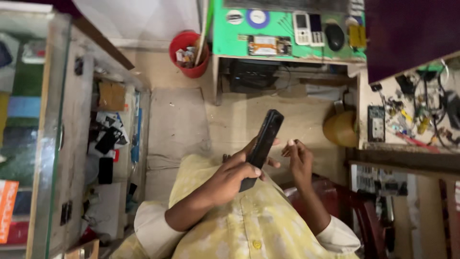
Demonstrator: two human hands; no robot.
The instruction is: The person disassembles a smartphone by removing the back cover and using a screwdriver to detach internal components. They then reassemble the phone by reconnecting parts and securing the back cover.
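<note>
A black phone [262,147], slim and rectangular with rounded corners, is held up off the lap, tilted with its top end leaning away and to the right. Its dark back or edge faces the camera; the screen cannot be seen. The lower end is hidden by the fingers around it.

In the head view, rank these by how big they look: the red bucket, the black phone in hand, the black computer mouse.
1. black phone, though it is nearest the camera
2. red bucket
3. black computer mouse
</note>
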